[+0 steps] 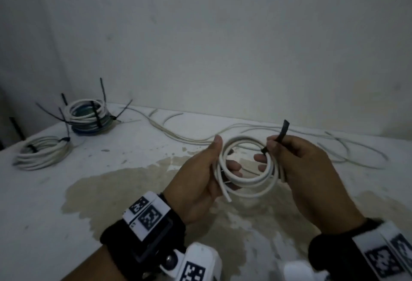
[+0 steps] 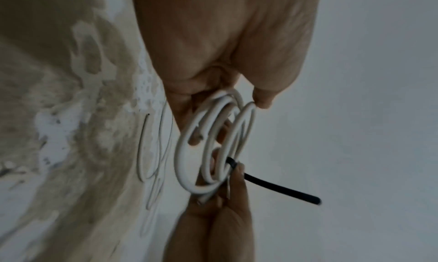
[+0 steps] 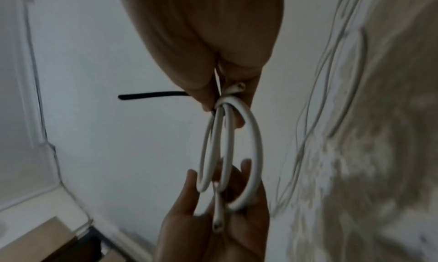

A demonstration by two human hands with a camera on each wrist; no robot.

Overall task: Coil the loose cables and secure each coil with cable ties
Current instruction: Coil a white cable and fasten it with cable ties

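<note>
I hold a small coil of white cable (image 1: 247, 180) above the table, between both hands. My left hand (image 1: 200, 173) grips the coil's left side, thumb on top and fingers through the loop. A black cable tie (image 1: 281, 132) is looped round the coil's right side, its tail sticking up. My right hand (image 1: 296, 158) pinches that tail just above the tie's head. The left wrist view shows the coil (image 2: 213, 146) and the tie's tail (image 2: 282, 189) pointing away. In the right wrist view the coil (image 3: 239, 149) hangs edge-on, with the tie's tail (image 3: 151, 95) sticking out left.
Loose white cables (image 1: 289, 133) trail across the far right of the stained white table (image 1: 111, 191). A tied white coil (image 1: 42, 152) lies at the left. Behind it stands a stack of tied coils (image 1: 89, 115) with tie tails sticking up. A wall rises close behind.
</note>
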